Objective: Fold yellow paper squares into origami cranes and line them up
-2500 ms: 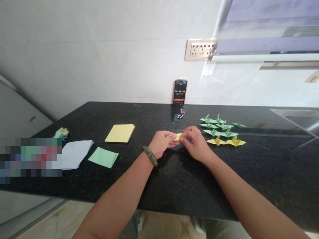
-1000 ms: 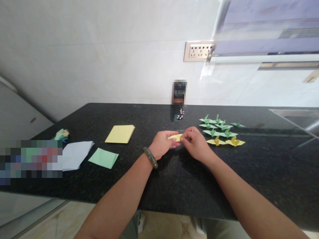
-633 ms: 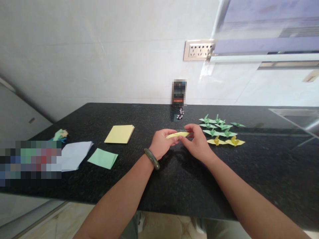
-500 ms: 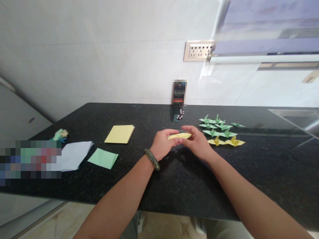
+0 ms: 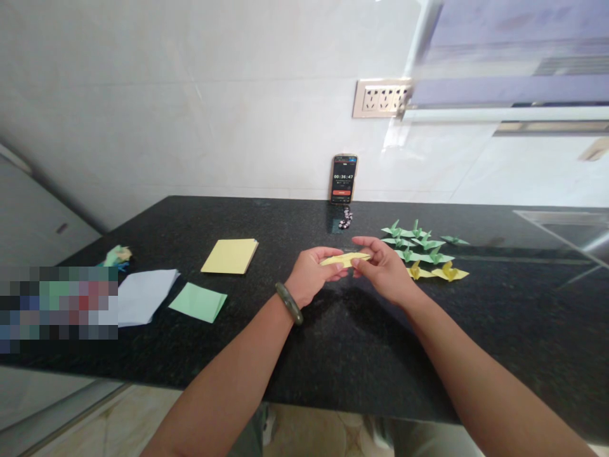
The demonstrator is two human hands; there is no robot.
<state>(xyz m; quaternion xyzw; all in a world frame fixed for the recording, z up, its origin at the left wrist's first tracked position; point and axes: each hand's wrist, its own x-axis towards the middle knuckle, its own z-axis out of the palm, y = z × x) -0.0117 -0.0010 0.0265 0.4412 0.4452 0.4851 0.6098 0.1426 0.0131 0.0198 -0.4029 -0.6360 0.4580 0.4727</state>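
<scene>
A narrow folded piece of yellow paper (image 5: 344, 259) is held between both hands just above the black countertop (image 5: 333, 330). My left hand (image 5: 310, 278), with a green bangle on the wrist, pinches its left end. At the right end my right hand (image 5: 383, 271) pinches it with fingers curled. Just right of my right hand lie several finished green paper cranes (image 5: 415, 242) and two yellow paper cranes (image 5: 438, 271).
A stack of yellow paper (image 5: 230, 256), a green sheet (image 5: 196, 301) and a white sheet (image 5: 143, 294) lie to the left. A phone (image 5: 343, 179) showing a timer leans on the wall. A sink (image 5: 571, 231) is at far right.
The yellow paper has been drawn out longer between the hands. My right hand has slid a little to the right along it. The left hand has stayed in place.
</scene>
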